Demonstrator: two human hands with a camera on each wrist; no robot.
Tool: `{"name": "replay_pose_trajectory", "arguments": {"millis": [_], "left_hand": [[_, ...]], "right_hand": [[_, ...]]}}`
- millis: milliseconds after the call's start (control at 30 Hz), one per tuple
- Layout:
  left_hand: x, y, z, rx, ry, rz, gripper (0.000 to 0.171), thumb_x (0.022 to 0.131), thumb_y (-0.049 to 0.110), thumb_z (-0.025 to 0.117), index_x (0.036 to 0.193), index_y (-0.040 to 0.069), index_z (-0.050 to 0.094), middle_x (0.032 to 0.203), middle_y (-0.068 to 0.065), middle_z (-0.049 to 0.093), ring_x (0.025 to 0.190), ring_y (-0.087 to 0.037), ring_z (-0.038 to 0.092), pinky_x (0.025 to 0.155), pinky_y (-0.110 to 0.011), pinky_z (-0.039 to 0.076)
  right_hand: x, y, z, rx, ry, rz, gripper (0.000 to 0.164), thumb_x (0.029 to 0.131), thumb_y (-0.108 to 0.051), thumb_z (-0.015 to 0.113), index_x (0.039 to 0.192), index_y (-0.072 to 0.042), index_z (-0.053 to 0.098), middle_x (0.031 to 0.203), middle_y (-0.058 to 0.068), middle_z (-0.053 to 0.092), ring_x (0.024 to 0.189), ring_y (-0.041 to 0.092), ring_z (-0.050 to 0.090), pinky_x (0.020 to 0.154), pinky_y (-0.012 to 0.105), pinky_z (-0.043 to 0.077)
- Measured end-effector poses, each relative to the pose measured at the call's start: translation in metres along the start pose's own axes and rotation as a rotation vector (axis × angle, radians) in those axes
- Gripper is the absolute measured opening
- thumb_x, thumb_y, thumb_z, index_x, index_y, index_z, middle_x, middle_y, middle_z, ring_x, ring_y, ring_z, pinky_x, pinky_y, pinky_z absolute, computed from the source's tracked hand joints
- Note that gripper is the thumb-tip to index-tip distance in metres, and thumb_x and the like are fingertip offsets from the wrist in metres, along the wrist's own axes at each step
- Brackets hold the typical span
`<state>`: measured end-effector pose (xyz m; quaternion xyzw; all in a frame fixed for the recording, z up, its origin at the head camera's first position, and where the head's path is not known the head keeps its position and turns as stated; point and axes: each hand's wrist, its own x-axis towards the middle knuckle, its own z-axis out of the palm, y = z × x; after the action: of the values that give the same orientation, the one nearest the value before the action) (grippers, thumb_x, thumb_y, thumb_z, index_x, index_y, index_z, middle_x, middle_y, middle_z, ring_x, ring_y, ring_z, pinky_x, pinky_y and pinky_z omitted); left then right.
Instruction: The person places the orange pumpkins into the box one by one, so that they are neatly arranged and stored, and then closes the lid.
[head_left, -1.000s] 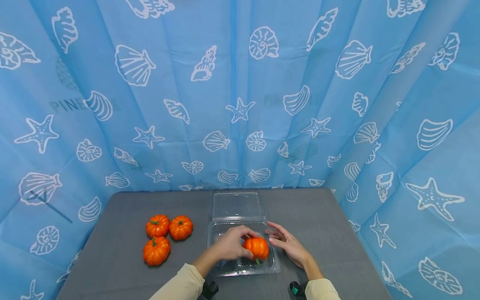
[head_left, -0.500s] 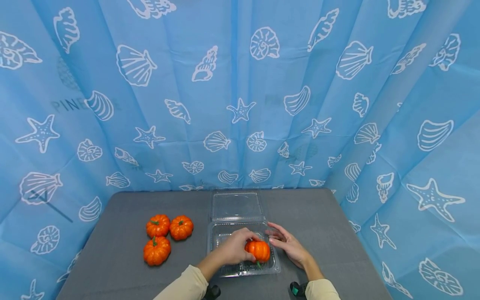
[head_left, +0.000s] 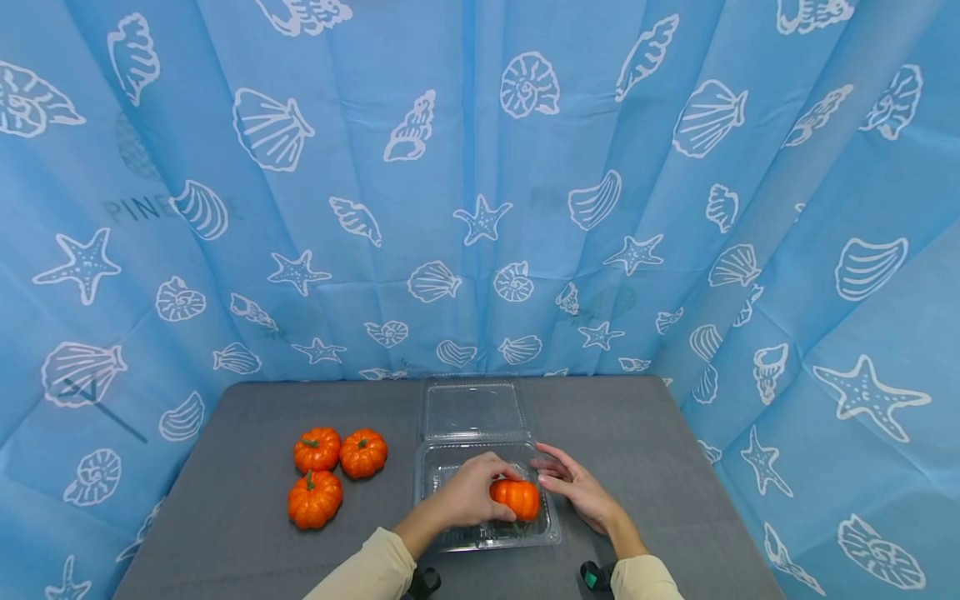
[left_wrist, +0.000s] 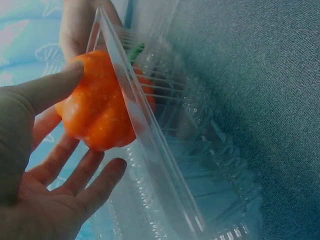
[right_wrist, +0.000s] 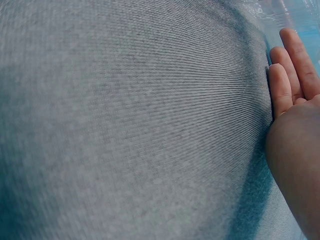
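Observation:
A small orange pumpkin (head_left: 516, 499) with a green stem is in the right part of a clear plastic clamshell container (head_left: 487, 546). My left hand (head_left: 467, 493) holds it, with the thumb on the near side and the fingers around the far side. In the left wrist view the pumpkin (left_wrist: 97, 107) shows behind the container's clear wall, its stem pointing sideways. My right hand (head_left: 581, 493) is beside the container's right edge, its fingers extended near the rim and holding nothing. In the right wrist view, the right hand (right_wrist: 295, 95) lies close to the grey cloth.
Three more orange pumpkins (head_left: 314, 500) sit in a cluster on the left of the grey table (head_left: 247, 533). The container's lid (head_left: 474, 410) lies folded back toward the far edge. A blue curtain (head_left: 480, 250) with shell prints hangs behind and along the sides.
My left hand has shifted slightly to the right with the pumpkin, and the stem now shows less in the head view. The right hand has hardly moved.

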<state>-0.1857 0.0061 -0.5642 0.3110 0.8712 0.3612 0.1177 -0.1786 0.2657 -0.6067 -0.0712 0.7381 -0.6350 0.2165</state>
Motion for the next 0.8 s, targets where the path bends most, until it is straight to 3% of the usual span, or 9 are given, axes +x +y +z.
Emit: {"name": "replay_pose_trajectory", "arguments": {"millis": [333, 467, 667, 800], "left_hand": [[0.001, 0.0019, -0.0019, 0.009, -0.014, 0.026, 0.044, 0.075, 0.034, 0.091, 0.114, 0.022, 0.074, 0.1, 0.011, 0.064, 0.088, 0.001, 0.057, 0.079, -0.017, 0.052], [0.0006, 0.0026, -0.0007, 0.038, -0.005, 0.01, 0.04, 0.075, 0.036, 0.091, 0.11, 0.026, 0.074, 0.099, 0.012, 0.062, 0.088, 0.0, 0.056, 0.079, -0.018, 0.051], [-0.0009, 0.0029, -0.0026, 0.034, -0.018, 0.012, 0.048, 0.074, 0.043, 0.09, 0.115, 0.023, 0.074, 0.107, 0.002, 0.065, 0.097, -0.014, 0.061, 0.084, -0.023, 0.052], [-0.0013, 0.0031, -0.0037, 0.033, -0.033, 0.013, 0.052, 0.075, 0.046, 0.089, 0.118, 0.021, 0.074, 0.113, -0.003, 0.066, 0.103, -0.02, 0.061, 0.087, -0.026, 0.052]], "right_hand": [[0.0011, 0.0006, -0.0002, 0.012, -0.001, -0.004, 0.064, 0.105, -0.02, 0.058, 0.161, -0.015, 0.028, 0.158, 0.024, 0.042, 0.146, 0.042, 0.04, 0.103, 0.021, 0.044], [0.0013, 0.0015, 0.0002, 0.017, -0.001, 0.002, 0.064, 0.105, -0.02, 0.057, 0.161, -0.016, 0.028, 0.159, 0.023, 0.042, 0.147, 0.042, 0.039, 0.105, 0.024, 0.046], [0.0012, 0.0022, -0.0006, 0.0, 0.006, 0.007, 0.064, 0.104, -0.022, 0.058, 0.161, -0.017, 0.029, 0.158, 0.022, 0.043, 0.146, 0.04, 0.041, 0.115, 0.042, 0.043], [0.001, 0.0024, -0.0014, 0.009, 0.0, -0.001, 0.065, 0.104, -0.023, 0.059, 0.161, -0.016, 0.028, 0.158, 0.023, 0.042, 0.145, 0.04, 0.043, 0.108, 0.028, 0.046]]}}
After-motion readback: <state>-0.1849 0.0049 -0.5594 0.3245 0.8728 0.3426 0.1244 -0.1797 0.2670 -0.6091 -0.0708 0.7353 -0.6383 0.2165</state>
